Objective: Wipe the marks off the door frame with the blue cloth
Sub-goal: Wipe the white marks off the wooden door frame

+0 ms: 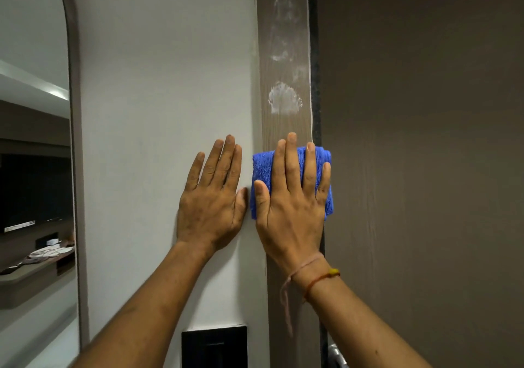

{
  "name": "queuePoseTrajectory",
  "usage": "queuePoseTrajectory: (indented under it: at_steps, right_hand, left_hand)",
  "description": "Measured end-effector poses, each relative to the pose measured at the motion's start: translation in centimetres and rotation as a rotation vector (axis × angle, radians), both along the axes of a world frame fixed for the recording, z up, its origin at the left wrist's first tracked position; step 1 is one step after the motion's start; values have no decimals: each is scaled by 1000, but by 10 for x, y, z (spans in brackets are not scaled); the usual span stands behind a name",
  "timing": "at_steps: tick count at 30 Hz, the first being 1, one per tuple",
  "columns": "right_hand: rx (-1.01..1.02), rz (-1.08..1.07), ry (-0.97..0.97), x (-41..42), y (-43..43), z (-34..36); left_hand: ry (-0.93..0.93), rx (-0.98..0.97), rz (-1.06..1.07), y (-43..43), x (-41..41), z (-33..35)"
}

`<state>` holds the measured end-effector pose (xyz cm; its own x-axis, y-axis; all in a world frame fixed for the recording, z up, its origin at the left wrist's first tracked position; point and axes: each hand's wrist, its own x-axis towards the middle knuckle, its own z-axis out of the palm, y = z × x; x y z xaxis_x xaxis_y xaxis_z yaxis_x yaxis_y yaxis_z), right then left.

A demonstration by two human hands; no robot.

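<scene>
A brown wood-grain door frame (280,41) runs up the middle of the view. White smudged marks (285,98) sit on it above my hands, with fainter ones higher up. My right hand (292,194) lies flat with fingers spread, pressing a folded blue cloth (262,166) against the frame just below the lowest mark. My left hand (214,194) rests flat and open on the white wall (164,84) right beside the frame, its thumb almost touching the cloth.
The brown door (425,141) fills the right side, with a metal handle (336,353) low down. An arched mirror (37,155) hangs on the wall at the left. A black switch panel (214,346) sits on the wall below my left arm.
</scene>
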<state>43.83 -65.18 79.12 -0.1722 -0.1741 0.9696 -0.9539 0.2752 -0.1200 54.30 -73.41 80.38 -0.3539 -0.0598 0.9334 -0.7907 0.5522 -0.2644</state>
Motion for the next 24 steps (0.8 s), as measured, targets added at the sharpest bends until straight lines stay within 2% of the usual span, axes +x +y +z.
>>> queuePoseTrajectory:
  at_steps: [6, 13, 17, 20, 24]
  right_hand:
    - [-10, 6, 36, -4, -3, 62]
    - [-18, 20, 51, -4, -2, 36]
    - [-6, 11, 142, -11, -1, 72]
    - [-29, 36, 102, -9, -4, 107]
    - [-64, 42, 66, -4, -7, 93]
  left_hand:
    - [-1, 4, -4, 0, -4, 20]
    - [71, 19, -21, 2, -9, 59]
    - [65, 9, -28, 4, -9, 61]
    - [53, 0, -27, 4, -9, 60]
    - [70, 16, -38, 5, -9, 60]
